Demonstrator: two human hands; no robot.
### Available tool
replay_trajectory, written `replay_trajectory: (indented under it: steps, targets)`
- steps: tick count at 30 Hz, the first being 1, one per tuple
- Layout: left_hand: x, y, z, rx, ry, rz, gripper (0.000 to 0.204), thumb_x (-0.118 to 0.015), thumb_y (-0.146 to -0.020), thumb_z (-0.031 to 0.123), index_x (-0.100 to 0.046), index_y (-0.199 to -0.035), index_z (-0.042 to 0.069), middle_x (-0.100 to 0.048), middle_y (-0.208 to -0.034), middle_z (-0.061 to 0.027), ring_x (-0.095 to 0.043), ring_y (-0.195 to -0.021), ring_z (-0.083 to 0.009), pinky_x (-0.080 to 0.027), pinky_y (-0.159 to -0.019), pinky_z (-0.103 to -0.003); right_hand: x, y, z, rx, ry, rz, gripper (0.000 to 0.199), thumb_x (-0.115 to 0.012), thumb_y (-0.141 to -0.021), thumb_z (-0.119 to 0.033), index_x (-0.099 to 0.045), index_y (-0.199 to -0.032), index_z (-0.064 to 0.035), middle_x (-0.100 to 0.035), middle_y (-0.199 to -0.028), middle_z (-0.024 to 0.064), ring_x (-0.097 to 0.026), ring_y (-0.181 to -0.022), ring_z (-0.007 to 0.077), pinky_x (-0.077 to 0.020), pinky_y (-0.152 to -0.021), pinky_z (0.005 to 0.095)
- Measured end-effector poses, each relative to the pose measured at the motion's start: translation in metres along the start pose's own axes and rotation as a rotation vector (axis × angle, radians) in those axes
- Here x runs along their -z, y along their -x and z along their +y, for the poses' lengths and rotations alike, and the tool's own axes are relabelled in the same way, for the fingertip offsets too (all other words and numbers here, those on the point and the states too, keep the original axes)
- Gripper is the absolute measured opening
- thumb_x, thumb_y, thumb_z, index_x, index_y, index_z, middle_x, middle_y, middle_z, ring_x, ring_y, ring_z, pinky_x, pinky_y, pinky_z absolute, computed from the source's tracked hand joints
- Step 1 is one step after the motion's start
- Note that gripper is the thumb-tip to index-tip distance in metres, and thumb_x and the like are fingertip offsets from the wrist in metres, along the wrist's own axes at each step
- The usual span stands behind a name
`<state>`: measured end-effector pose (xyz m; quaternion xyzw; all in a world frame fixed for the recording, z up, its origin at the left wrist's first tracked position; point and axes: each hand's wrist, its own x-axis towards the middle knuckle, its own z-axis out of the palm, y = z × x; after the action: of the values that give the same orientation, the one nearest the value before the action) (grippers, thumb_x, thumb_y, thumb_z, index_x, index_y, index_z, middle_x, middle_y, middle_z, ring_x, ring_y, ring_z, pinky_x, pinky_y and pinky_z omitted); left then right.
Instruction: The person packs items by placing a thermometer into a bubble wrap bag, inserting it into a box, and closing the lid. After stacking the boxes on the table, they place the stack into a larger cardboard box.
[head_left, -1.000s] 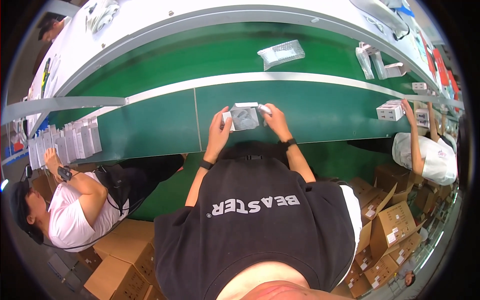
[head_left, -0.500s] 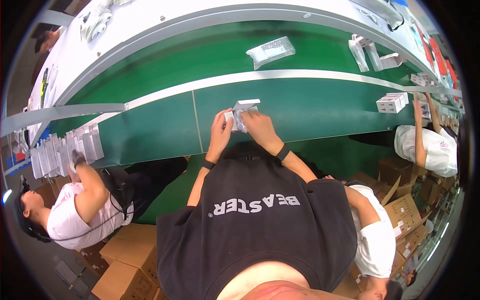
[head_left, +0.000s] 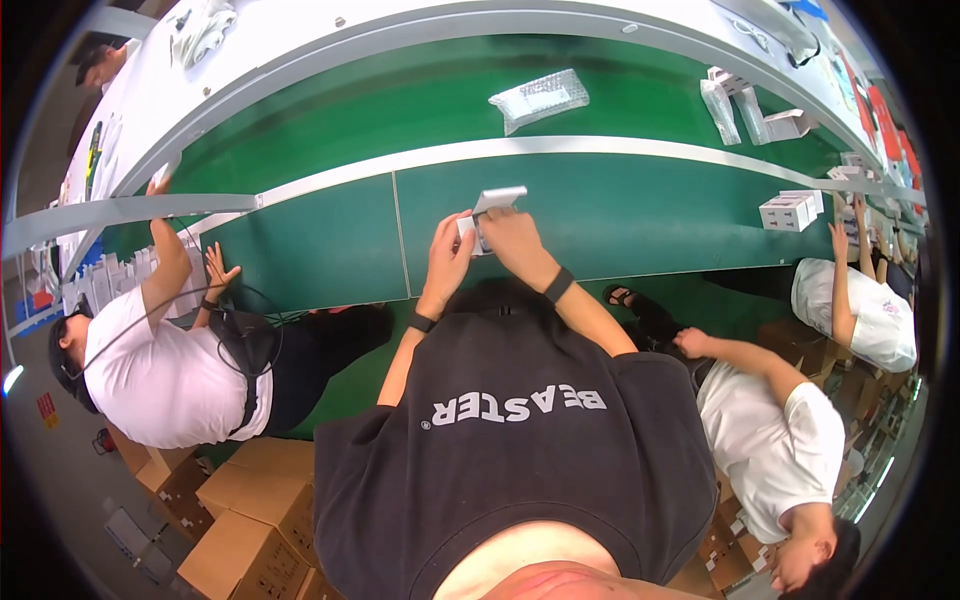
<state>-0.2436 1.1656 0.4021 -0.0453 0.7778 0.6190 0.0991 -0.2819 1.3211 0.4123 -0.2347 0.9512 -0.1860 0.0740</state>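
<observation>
Over the green work surface, my left hand (head_left: 449, 262) grips the left side of a small white box (head_left: 500, 198), whose flap stands up at the far side. My right hand (head_left: 518, 246) is at the box's opening, fingers bent down and pressed together. Those fingertips are mostly hidden, and I cannot make out what they hold. A little of the box's contents shows dark and shiny between my hands.
Beyond the white rail lies a bubble-wrap pouch (head_left: 541, 100). White boxes (head_left: 790, 211) stand at the right, and more boxes (head_left: 125, 277) line the left end. Co-workers (head_left: 170, 370) stand on both sides. Brown cartons (head_left: 250, 500) are stacked behind at the left.
My right hand has pushed further over the box, covering the clear plastic wrapping seen before. The left co-worker has leaned in over the surface; the one behind at right has shifted outward.
</observation>
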Motion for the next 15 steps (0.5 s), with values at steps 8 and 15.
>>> replay_trajectory:
  steps: [8,15]
  targets:
    - [-0.009,-0.002,-0.001,-0.024,0.007,0.041,0.033,-0.051,-0.099,0.012,-0.055,-0.13,0.002,-0.05,-0.125,-0.006,-0.059,-0.086,-0.009,-0.052,-0.066,-0.023,0.016,0.024,-0.003,0.094,-0.011,0.223,0.015,-0.066,-0.075,-0.013,-0.065,-0.084,-0.0014,-0.062,-0.087,0.0127,-0.064,-0.091,0.0289,-0.054,-0.07,0.0397]
    - [-0.023,0.0,0.0,-0.113,-0.138,0.047,0.033,-0.049,-0.1,0.014,-0.054,-0.131,0.003,-0.055,-0.116,-0.005,-0.059,-0.082,-0.0079,-0.051,-0.063,-0.023,0.005,0.021,0.013,0.113,-0.115,0.203,0.011,-0.064,-0.08,-0.012,-0.065,-0.088,-0.0039,-0.062,-0.084,0.011,-0.063,-0.087,0.0285,-0.0529,-0.065,0.0374]
